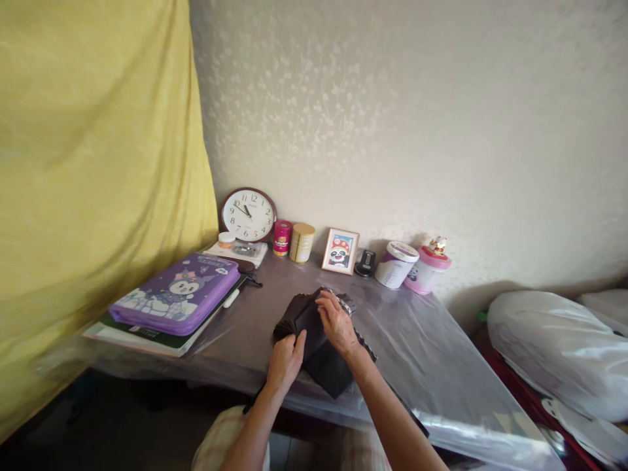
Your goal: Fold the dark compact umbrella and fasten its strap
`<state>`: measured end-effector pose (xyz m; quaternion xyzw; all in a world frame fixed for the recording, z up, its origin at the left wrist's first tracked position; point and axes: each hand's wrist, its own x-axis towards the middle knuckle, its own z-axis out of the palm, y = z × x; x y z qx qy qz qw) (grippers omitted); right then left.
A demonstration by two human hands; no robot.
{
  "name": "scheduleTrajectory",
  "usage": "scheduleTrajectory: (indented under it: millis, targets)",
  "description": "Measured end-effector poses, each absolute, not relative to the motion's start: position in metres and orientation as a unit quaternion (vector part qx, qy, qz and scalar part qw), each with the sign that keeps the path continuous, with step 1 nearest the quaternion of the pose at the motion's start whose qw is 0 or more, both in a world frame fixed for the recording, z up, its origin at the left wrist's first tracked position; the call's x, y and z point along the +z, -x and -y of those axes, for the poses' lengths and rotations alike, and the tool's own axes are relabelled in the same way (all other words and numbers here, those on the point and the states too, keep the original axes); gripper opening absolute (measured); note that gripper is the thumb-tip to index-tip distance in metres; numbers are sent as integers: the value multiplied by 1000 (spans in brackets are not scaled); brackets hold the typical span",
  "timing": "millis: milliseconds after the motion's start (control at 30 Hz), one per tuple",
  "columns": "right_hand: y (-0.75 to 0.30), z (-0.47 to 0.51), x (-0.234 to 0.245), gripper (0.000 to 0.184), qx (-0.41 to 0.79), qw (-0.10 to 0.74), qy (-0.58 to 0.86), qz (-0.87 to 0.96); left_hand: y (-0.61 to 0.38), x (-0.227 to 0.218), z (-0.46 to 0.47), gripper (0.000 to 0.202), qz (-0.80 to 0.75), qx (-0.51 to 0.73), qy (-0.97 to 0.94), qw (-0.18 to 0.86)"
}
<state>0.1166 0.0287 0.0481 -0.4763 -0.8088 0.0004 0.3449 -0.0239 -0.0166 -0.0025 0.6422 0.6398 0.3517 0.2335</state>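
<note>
A black umbrella (330, 363), its pleated cloth gathered in layers and edged in black-and-white check, lies bunched at the table's front edge. My left hand (286, 358) is closed on its left side, the thumb on top and the other fingers hidden underneath. Over the upper part, my right hand (337, 320) has its fingers bent together on the cloth near the checked edging. One dark corner of the cloth points down towards my lap. The umbrella's shaft and handle cannot be made out.
On the left, a purple cartoon case (179, 294) rests on a green-covered book (147, 332). A clock (249, 214), a pink can (282, 238), a yellow can (302, 243), a panda picture frame (340, 251), a black stapler-like object (366, 263) and two tubs (396, 265) line the wall.
</note>
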Motion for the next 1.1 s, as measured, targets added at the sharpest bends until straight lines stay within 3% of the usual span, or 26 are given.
scheduleTrajectory:
  millis: [200, 367, 500, 733, 933, 1100]
  targets:
    - [-119, -32, 37, 19, -17, 275, 433, 858, 24, 0, 18, 52, -641, 359, -633, 243]
    - [-149, -37, 42, 19, -21, 303, 507, 807, 25, -2, 16, 54, -639, 374, -625, 247]
    - [-182, -12, 50, 20, 35, 330, 519, 788, 26, -3, 15, 54, -636, 377, -625, 250]
    - [-202, 65, 40, 19, 121, 257, 504, 816, 26, -1, 16, 55, -643, 378, -615, 257]
    - [-186, 97, 31, 31, 90, 204, 467, 856, 26, -2, 17, 55, -651, 381, -612, 237]
    - [-178, 97, 29, 25, 70, 206, 469, 856, 27, -2, 18, 54, -650, 392, -607, 235]
